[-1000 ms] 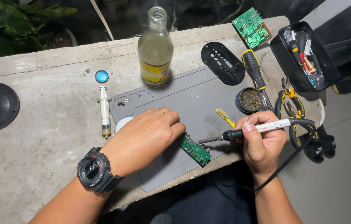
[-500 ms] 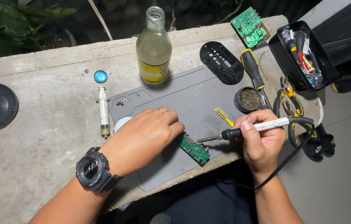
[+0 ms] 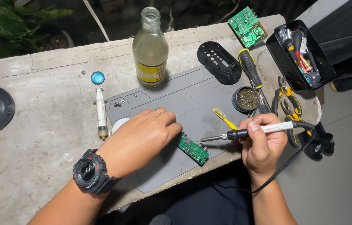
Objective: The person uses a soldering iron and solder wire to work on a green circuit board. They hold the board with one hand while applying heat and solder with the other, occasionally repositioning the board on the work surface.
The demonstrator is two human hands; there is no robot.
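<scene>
The left hand [image 3: 142, 135] presses flat on the small green circuit board [image 3: 194, 148], which lies on the grey mat [image 3: 192, 98] near the table's [image 3: 38, 125] front edge. The right hand [image 3: 263, 143] has its grip closed around the soldering iron [image 3: 246, 132] — tip just beside the board's right end — with the tin of brass wool [image 3: 247, 99] behind.

Circuit boards: two, one near [image 3: 193, 148], one far right [image 3: 247, 26]. Glass bottle [image 3: 150, 46]: one. Syringe [image 3: 100, 113]: one. Soldering iron [image 3: 251, 131]: one. Screwdriver [image 3: 253, 75]: one. Pliers [image 3: 286, 104]: one.

Small green circuit board [image 3: 194, 149] flat on mat (front edge), soldering iron [image 3: 246, 132] tip beside it
</scene>
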